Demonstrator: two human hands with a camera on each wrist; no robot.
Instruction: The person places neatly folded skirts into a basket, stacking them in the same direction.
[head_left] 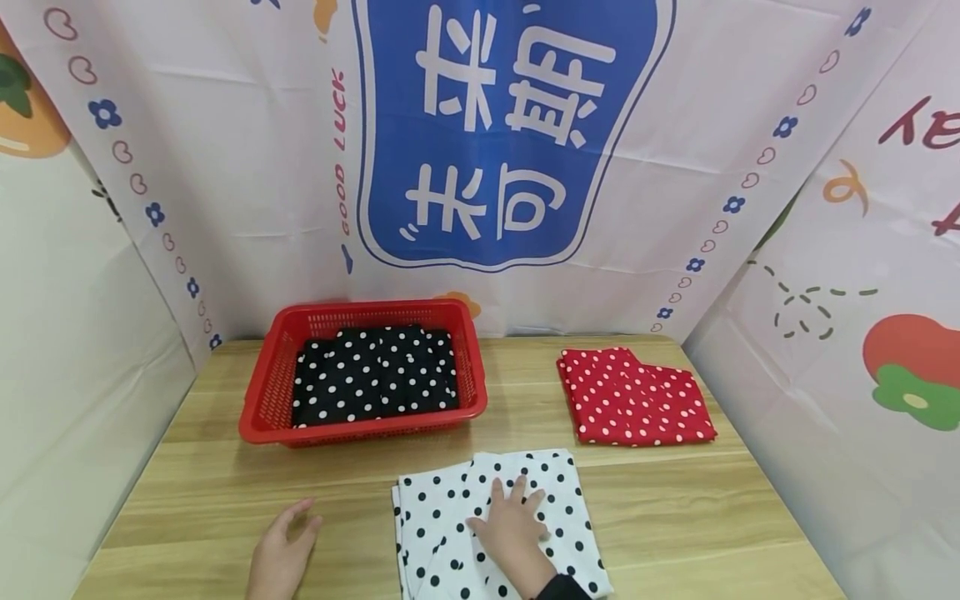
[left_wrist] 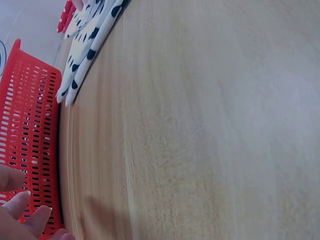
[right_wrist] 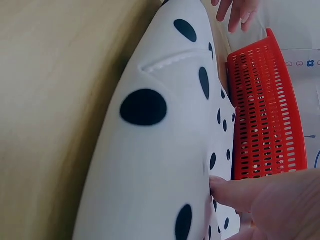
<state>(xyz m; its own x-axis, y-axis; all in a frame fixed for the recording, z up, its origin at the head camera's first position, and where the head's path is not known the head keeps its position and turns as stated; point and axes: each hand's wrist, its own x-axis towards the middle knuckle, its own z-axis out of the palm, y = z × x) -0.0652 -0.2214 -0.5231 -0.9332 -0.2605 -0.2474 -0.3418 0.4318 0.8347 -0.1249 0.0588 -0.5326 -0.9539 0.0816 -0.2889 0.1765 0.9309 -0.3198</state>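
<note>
A folded white cloth with black dots (head_left: pixel 438 533) lies on the near middle of the table. My right hand (head_left: pixel 513 529) rests on it with the fingers spread flat; in the right wrist view its thumb (right_wrist: pixel 235 192) presses against the dotted fabric (right_wrist: pixel 145 150). To the left of the cloth, my left hand (head_left: pixel 283 550) is held over the table, holding nothing, fingers loosely bent. The left wrist view has that hand's fingers (left_wrist: pixel 37 220) overlapping the red basket (left_wrist: pixel 30 120).
A red plastic basket (head_left: pixel 258 408) stands at the back left, with folded black cloth with white dots (head_left: pixel 375 375) inside. Folded red cloth with white dots (head_left: pixel 637 400) lies at the back right. Printed white curtains (head_left: pixel 285 208) enclose the wooden table (head_left: pixel 675 517) at the back and sides.
</note>
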